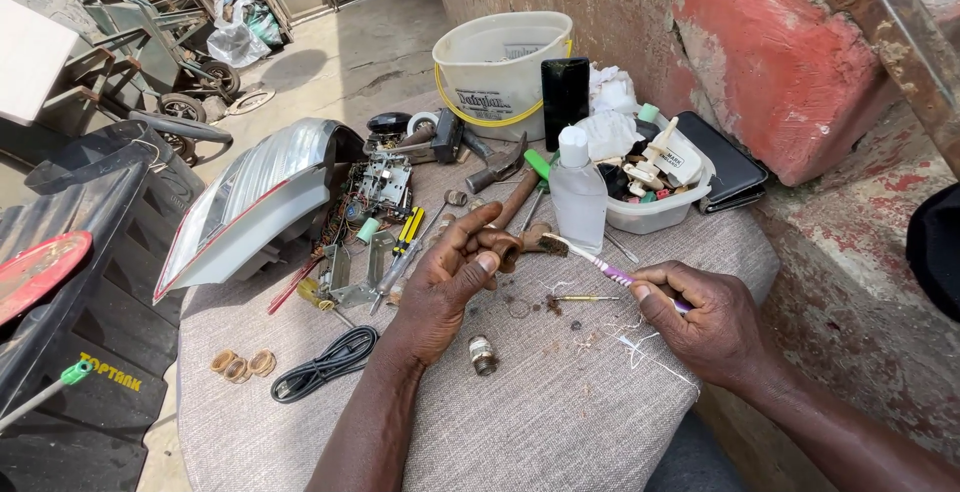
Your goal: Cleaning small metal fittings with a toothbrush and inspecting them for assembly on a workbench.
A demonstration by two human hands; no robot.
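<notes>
the left hand [455, 277] is gripping a small brown metal part [510, 245] and the right hand [705, 317] is holding a toothbrush [600, 265]; scrubbing gently, bristles on the part, is working best.

Cluttered with a cream bucket [497, 70], a clear plastic bottle [578, 197], a hammer [503, 178], a coiled black cable [325, 363] and a white tub [655, 214] on the grey tabletop [560, 422].

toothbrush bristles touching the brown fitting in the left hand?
Touching. The head view shows the toothbrush in the right hand, its bristle end pressed against the brown fitting gripped by the left hand, no gap visible.
</notes>
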